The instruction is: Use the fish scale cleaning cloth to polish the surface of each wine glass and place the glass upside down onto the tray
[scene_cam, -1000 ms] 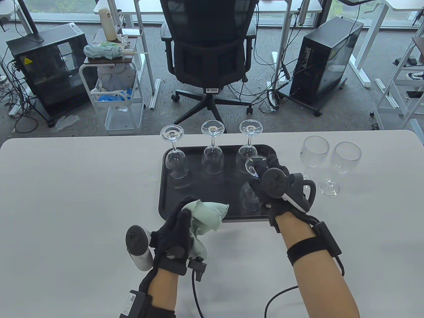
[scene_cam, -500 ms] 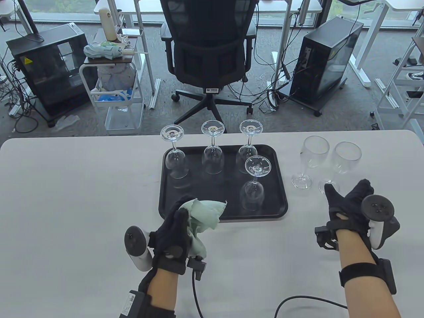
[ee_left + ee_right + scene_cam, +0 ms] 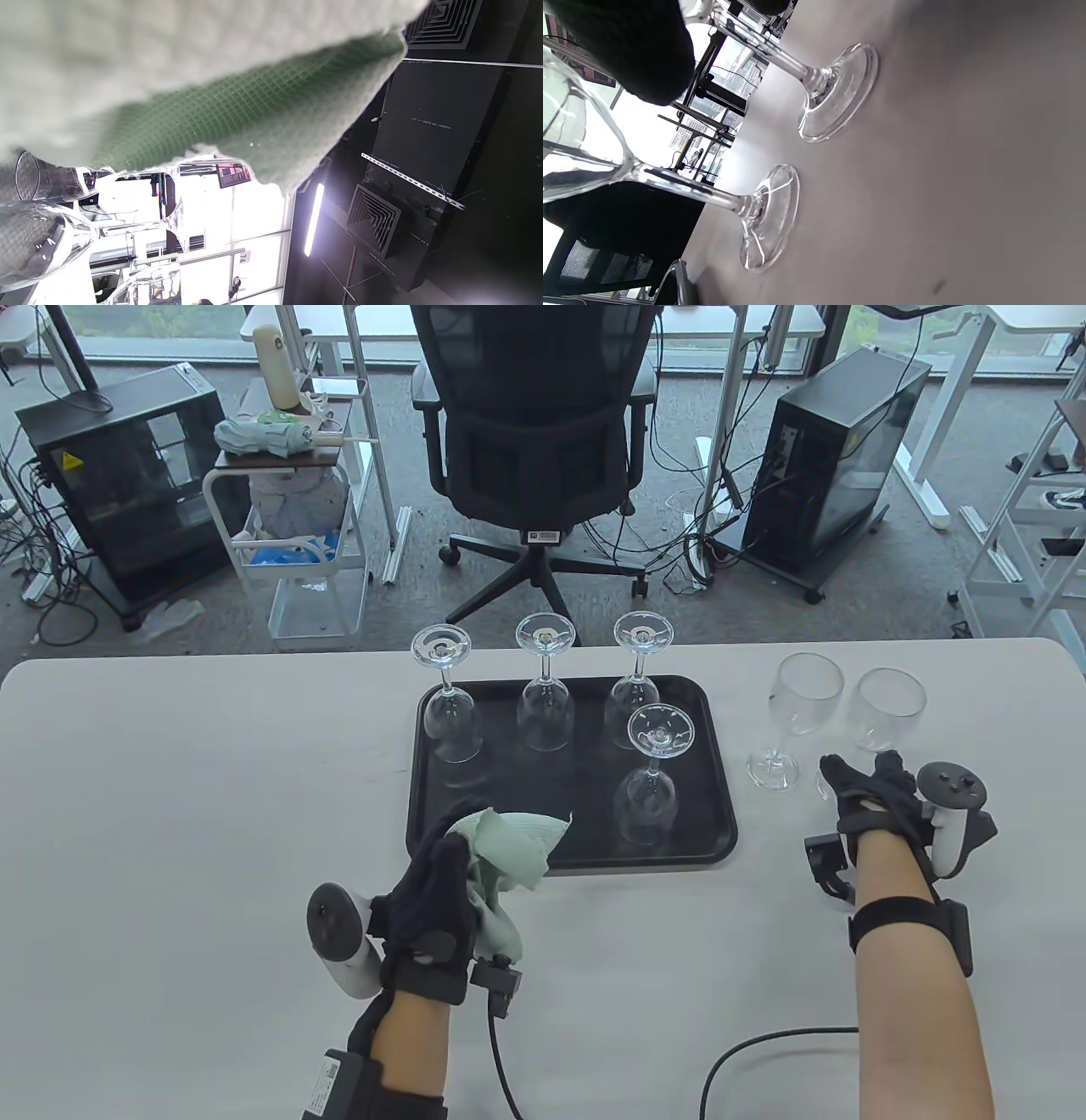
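Observation:
A black tray [image 3: 422, 814] carries several wine glasses upside down: a back row [image 3: 545, 712] and one at the front right [image 3: 649, 806]. Two upright glasses stand right of the tray, a left one [image 3: 802, 704] [image 3: 768, 216] and a right one [image 3: 887, 711] [image 3: 840, 93]. My right hand [image 3: 865, 780] is at the right glass's foot. Thumb and fingers [image 3: 628, 46] lie on either side of its stem, with gaps showing. My left hand [image 3: 437, 891] grips the bunched pale green cloth [image 3: 509, 848] [image 3: 212, 84] just before the tray's front edge.
The table's far edge [image 3: 254, 657] runs right behind the tray. An office chair [image 3: 534, 432], a white cart [image 3: 288, 517] and computer cases [image 3: 836, 458] stand on the floor beyond it. My right arm's cable [image 3: 764, 1044] lies on the table near the front.
My right hand let go of the front-right glass on the tray, swung right and moved in on the right upright glass's stem. My left hand with the cloth drifted slightly left.

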Motion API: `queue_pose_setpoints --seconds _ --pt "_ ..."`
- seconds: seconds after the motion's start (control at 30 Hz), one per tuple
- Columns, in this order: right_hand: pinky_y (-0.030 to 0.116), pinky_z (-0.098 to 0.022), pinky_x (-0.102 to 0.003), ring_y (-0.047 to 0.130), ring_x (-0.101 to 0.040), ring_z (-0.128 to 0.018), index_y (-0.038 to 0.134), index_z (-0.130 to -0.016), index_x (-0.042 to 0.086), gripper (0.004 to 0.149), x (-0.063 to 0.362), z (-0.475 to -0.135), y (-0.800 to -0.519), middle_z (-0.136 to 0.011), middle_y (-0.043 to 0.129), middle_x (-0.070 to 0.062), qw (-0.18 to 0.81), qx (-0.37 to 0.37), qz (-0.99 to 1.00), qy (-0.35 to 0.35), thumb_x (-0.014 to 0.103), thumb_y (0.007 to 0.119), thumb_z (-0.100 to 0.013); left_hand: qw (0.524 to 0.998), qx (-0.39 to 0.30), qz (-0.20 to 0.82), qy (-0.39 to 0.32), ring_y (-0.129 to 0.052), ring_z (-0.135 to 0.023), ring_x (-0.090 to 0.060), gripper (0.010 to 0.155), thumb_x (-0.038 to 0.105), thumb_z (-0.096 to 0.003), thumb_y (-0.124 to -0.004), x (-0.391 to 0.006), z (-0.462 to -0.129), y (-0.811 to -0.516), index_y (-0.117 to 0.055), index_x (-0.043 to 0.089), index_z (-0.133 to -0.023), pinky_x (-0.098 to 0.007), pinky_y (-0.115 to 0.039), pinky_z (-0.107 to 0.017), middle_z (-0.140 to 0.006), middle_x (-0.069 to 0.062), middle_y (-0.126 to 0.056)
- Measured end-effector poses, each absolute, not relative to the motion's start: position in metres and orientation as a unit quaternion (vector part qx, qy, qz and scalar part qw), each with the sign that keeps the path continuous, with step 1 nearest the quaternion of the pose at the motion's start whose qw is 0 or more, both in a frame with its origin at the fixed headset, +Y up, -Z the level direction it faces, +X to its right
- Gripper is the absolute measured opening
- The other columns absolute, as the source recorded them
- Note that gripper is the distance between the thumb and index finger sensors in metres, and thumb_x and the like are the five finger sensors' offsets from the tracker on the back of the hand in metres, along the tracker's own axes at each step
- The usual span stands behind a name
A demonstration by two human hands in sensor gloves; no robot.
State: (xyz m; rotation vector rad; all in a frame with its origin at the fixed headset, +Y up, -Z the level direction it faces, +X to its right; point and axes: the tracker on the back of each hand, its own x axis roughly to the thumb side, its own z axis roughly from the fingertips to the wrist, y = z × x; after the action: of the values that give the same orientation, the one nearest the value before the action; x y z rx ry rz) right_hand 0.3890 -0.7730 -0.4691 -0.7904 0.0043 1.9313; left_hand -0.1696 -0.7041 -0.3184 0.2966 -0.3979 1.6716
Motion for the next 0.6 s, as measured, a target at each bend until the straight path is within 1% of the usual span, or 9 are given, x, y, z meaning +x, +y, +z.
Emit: queue_pose_setpoints --seconds 0.1,0.23,0.27,0.33,0.4,0.5,0.53,0.6 --pt "0.035 -0.069 -0.067 0.021 -0.049 -0.100 0.054 -0.107 0.028 0.075 0.389 -0.480 -0.772 -0.115 0.030 -0.018 0.506 -0.357 0.785 -0.019 0.056 0.090 -0.047 0.648 0.130 0.730 -0.174 -0.067 -0.102 -0.039 0.055 0.057 -0.0587 -0.057 -0.170 -0.318 -0.705 -0.066 0.025 -0.104 -0.065 -0.072 -0.065 -0.113 -0.004 -0.064" --pt "0.040 -0.069 -0.065 0.027 -0.049 -0.100 0.068 -0.099 0.031 0.058 0.392 -0.486 -0.772 -0.114 0.039 -0.018 0.494 -0.377 0.783 -0.035 0.050 0.089 -0.049 0.648 0.131 0.731 -0.172 -0.067 -0.102 -0.039 0.055 0.057 -0.0586 -0.058 -0.170 -0.318 -0.705 -0.066 0.025 -0.104 -0.065 -0.073 -0.065 -0.113 -0.004 -0.064" --pt "0.042 -0.069 -0.065 0.030 -0.049 -0.100 0.073 -0.095 0.031 0.052 0.393 -0.485 -0.772 -0.113 0.043 -0.019 0.493 -0.386 0.779 -0.042 0.047 0.090 -0.049 0.647 0.131 0.731 -0.172 -0.066 -0.102 -0.039 0.055 0.057 -0.0588 -0.057 -0.171 -0.318 -0.705 -0.066 0.025 -0.104 -0.065 -0.072 -0.066 -0.113 -0.004 -0.064" --pt "0.047 -0.068 -0.064 0.037 -0.049 -0.099 0.077 -0.091 0.032 0.045 0.396 -0.481 -0.772 -0.111 0.051 -0.018 0.488 -0.393 0.777 -0.059 0.043 0.089 -0.049 0.645 0.131 0.733 -0.172 -0.066 -0.103 -0.039 0.056 0.057 -0.0587 -0.058 -0.171 -0.317 -0.705 -0.066 0.025 -0.104 -0.065 -0.072 -0.066 -0.114 -0.004 -0.064" --pt "0.048 -0.068 -0.066 0.040 -0.048 -0.099 0.080 -0.089 0.032 0.043 0.401 -0.472 -0.771 -0.111 0.055 -0.015 0.509 -0.389 0.765 -0.072 0.041 0.090 -0.048 0.641 0.131 0.737 -0.173 -0.066 -0.103 -0.039 0.055 0.057 -0.0589 -0.057 -0.171 -0.317 -0.704 -0.065 0.025 -0.104 -0.065 -0.072 -0.066 -0.114 -0.004 -0.063" --pt "0.049 -0.067 -0.068 0.044 -0.046 -0.101 0.081 -0.089 0.032 0.043 0.412 -0.453 -0.765 -0.109 0.062 -0.009 0.560 -0.347 0.744 -0.110 0.040 0.090 -0.048 0.639 0.130 0.737 -0.175 -0.066 -0.103 -0.039 0.056 0.057 -0.0587 -0.057 -0.171 -0.317 -0.705 -0.065 0.026 -0.104 -0.065 -0.071 -0.066 -0.114 -0.003 -0.064" --pt "0.048 -0.067 -0.068 0.047 -0.044 -0.101 0.081 -0.088 0.032 0.043 0.416 -0.444 -0.758 -0.108 0.066 -0.008 0.578 -0.323 0.739 -0.128 0.039 0.091 -0.048 0.639 0.131 0.738 -0.174 -0.066 -0.103 -0.038 0.056 0.057 -0.0586 -0.057 -0.170 -0.317 -0.705 -0.065 0.026 -0.104 -0.065 -0.072 -0.066 -0.114 -0.003 -0.064" --pt "0.047 -0.067 -0.071 0.056 -0.042 -0.101 0.081 -0.088 0.032 0.043 0.420 -0.430 -0.746 -0.100 0.080 -0.007 0.600 -0.254 0.743 -0.154 0.039 0.091 -0.048 0.637 0.130 0.740 -0.174 -0.066 -0.103 -0.038 0.056 0.057 -0.0587 -0.057 -0.170 -0.317 -0.705 -0.065 0.026 -0.104 -0.065 -0.071 -0.066 -0.114 -0.003 -0.064"
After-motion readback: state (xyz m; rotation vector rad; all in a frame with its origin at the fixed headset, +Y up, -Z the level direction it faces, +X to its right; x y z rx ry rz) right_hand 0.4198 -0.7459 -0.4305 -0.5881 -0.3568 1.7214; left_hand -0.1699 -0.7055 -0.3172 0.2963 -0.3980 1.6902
